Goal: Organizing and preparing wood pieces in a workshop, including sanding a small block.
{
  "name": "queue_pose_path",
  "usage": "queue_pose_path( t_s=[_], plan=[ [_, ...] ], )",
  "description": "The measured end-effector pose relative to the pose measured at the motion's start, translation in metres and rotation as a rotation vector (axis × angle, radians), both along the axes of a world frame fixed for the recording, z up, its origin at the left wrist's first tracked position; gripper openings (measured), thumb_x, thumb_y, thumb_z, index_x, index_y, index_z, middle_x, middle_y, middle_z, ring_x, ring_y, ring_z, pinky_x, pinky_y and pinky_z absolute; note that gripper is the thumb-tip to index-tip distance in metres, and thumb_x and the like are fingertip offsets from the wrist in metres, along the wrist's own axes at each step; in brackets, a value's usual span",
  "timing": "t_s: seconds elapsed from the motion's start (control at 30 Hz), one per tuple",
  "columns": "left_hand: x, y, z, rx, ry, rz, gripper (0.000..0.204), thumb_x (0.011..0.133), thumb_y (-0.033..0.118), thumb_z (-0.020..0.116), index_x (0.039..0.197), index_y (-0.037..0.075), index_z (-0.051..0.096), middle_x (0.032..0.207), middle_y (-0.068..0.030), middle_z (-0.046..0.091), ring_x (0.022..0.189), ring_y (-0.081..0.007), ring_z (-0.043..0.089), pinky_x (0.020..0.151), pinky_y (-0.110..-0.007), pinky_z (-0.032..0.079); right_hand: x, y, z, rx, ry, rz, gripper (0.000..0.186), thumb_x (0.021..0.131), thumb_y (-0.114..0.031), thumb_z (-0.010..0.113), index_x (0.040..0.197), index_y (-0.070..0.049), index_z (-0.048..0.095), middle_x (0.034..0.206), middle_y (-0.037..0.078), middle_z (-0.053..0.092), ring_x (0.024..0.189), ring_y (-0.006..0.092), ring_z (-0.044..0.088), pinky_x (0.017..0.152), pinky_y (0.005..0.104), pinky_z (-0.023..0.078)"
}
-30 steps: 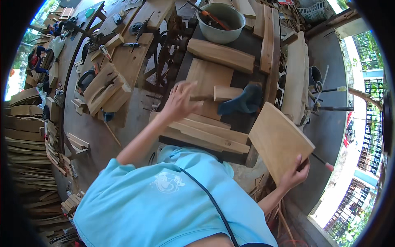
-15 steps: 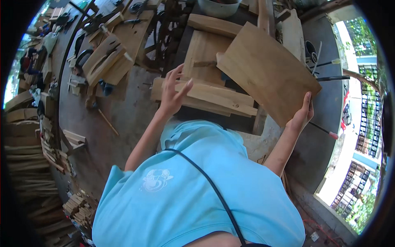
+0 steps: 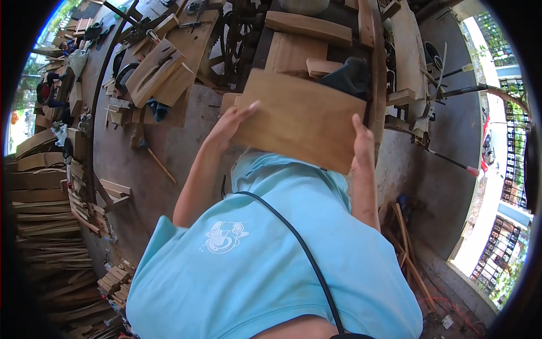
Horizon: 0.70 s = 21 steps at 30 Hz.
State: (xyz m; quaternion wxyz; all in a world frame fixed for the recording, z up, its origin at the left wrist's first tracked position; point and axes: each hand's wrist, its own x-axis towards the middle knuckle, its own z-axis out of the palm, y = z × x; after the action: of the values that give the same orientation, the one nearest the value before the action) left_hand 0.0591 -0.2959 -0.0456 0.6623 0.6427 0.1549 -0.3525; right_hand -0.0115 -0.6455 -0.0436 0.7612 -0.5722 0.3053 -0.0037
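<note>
A flat rectangular wooden board [image 3: 299, 120] is held in front of my body, above the near end of the workbench. My left hand [image 3: 228, 126] grips its left edge, thumb on the upper face and the other fingers hidden behind. At the opposite edge, my right hand [image 3: 363, 146] holds the board with its thumb on the edge and its fingers mostly underneath. The board covers most of the wood pieces behind it. Just past its far edge lie a dark cloth-like item [image 3: 349, 78] and a small wood block [image 3: 324, 67].
A thick wood piece [image 3: 309, 28] and a pale bucket [image 3: 305, 5] are on the bench's far part. To the left, shaped wood pieces [image 3: 161, 73] rest on another work surface. A mallet-like tool [image 3: 139, 138] lies on the floor. Stacked timber [image 3: 45, 195] lines the far left.
The board has swung from the right to in front of me and levelled out. My left hand, empty and spread before, has taken hold of its left edge.
</note>
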Motion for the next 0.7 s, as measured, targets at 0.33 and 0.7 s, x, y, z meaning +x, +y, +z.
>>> queue_pose_path(
  t_s=[0.33,0.7],
  plan=[
    [-0.067,0.038,0.051,-0.098,-0.251,0.569,0.047,0.097,0.035,0.072,0.13,0.003,0.06,0.12,-0.0048,0.068,0.116,-0.0134,0.061,0.095,-0.031,0.051,0.129,0.021,-0.038,-0.585,-0.316,0.7,0.031,0.098,-0.025,0.061,0.107,0.003,0.07,0.075,0.009,0.066,0.075,0.022,0.066,0.077,0.0333,0.051],
    [-0.017,0.036,0.068,0.166,-0.624,0.744,0.039,0.097,0.031,0.075,0.121,0.002,0.062,0.113,0.0008,0.065,0.101,-0.0075,0.057,0.089,-0.024,0.045,0.238,0.045,-0.101,-1.76,-0.196,1.197,0.058,0.07,-0.009,0.077,0.124,-0.007,0.058,0.128,0.016,0.057,0.128,0.0368,0.05,0.109,0.0528,0.042]
  ],
)
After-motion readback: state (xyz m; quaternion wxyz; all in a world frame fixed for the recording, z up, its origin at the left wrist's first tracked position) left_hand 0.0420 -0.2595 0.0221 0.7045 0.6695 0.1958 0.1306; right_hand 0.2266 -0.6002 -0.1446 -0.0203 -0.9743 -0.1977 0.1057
